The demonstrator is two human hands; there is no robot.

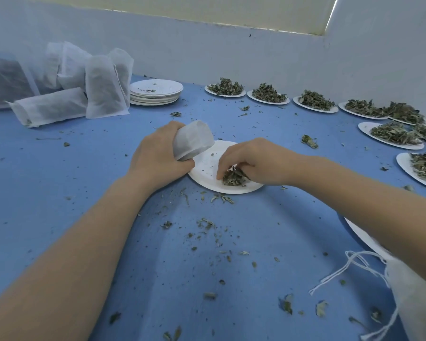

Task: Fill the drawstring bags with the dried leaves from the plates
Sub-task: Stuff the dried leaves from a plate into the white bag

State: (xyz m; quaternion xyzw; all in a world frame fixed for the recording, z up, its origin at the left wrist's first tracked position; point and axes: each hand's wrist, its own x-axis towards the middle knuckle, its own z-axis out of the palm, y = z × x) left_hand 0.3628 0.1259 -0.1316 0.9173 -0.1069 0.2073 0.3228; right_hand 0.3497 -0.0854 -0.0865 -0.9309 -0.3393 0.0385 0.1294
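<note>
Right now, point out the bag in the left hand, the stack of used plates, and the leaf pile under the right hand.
bag (193, 140), head view, on its white side wall.
stack of used plates (167, 93), head view, on the top plate's rim.
leaf pile (233, 179), head view, on its middle.

Right hand fingertips buried in leaf clump, grip unclear. Drawstring bag mouth hidden behind left hand. At 9 o'clock, dark-filled clear bag blurred, cut by left edge. At 3 o'clock plates cut by right edge. At 5 o'clock empty bags run off frame; plate mostly under right forearm.
</note>
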